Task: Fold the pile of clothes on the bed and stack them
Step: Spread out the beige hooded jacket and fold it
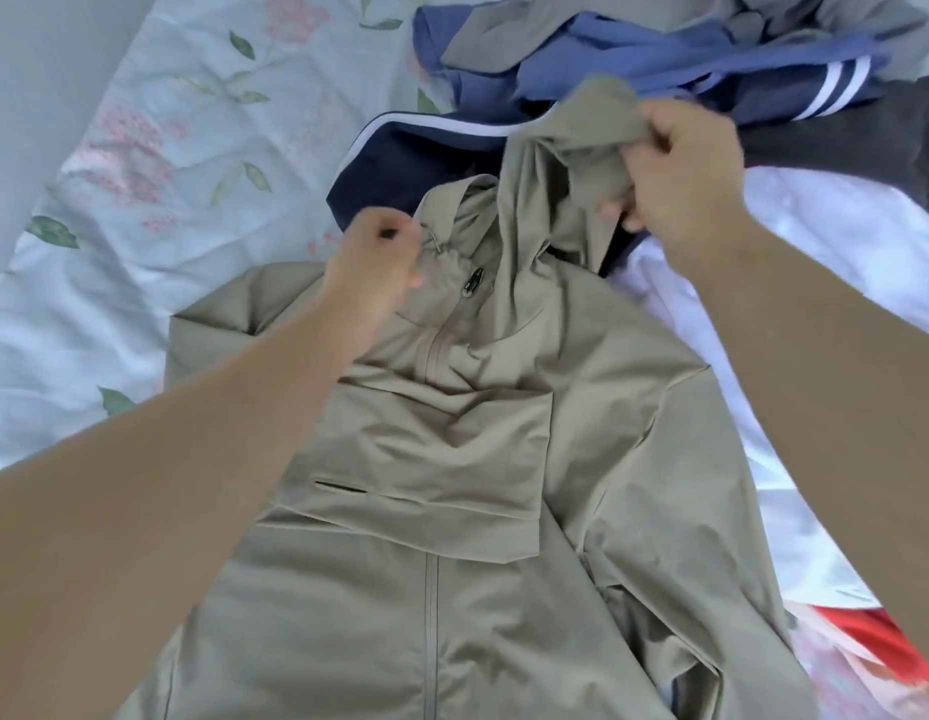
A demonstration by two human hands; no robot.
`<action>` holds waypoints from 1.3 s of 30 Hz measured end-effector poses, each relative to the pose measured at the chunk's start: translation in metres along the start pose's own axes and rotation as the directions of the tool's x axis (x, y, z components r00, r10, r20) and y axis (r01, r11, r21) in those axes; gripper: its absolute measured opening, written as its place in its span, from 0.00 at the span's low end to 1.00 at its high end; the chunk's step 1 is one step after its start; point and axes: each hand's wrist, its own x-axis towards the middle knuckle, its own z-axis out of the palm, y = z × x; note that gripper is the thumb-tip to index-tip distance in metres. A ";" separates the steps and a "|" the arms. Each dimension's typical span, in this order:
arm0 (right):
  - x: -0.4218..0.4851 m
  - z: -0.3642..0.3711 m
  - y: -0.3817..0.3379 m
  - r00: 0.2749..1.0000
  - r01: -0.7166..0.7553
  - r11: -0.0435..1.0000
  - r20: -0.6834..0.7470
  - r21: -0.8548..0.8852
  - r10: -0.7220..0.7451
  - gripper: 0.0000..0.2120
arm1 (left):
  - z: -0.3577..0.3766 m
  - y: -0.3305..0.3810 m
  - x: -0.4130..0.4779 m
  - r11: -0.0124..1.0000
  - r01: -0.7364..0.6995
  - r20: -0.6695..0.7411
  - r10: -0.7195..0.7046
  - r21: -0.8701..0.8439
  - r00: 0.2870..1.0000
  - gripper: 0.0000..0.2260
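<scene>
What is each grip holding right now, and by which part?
Both hold the khaki hooded jacket. The right grip clutches its bunched hood, raised; the left grip pinches the collar beside the zipper pull.

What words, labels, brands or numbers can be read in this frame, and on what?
None can be read.
The khaki zip-front hooded jacket shows no print or tag; its black zipper pull is too small to show any mark.
The navy garment with white stripes and the floral bedsheet carry only patterns.
</scene>
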 end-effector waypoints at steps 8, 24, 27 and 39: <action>0.005 -0.046 0.037 0.902 -0.421 0.904 -0.073 0.078 0.426 0.08 | -0.032 0.037 0.023 0.982 -0.053 -0.065 0.042 -0.183 0.997 0.07; -0.003 -0.010 0.015 0.992 -0.038 0.999 -0.122 -0.025 0.034 0.20 | 0.038 0.048 0.054 0.971 -0.210 0.008 0.212 -0.111 0.977 0.07; -0.004 -0.044 -0.015 0.995 0.026 0.858 0.067 0.512 -0.070 0.24 | 0.026 0.067 0.054 0.865 -0.501 0.215 0.497 -0.038 0.841 0.20; 0.010 -0.077 -0.030 0.994 -0.063 0.995 0.088 -0.083 0.070 0.07 | -0.020 0.123 0.063 0.265 -0.610 0.462 0.453 0.747 0.763 0.12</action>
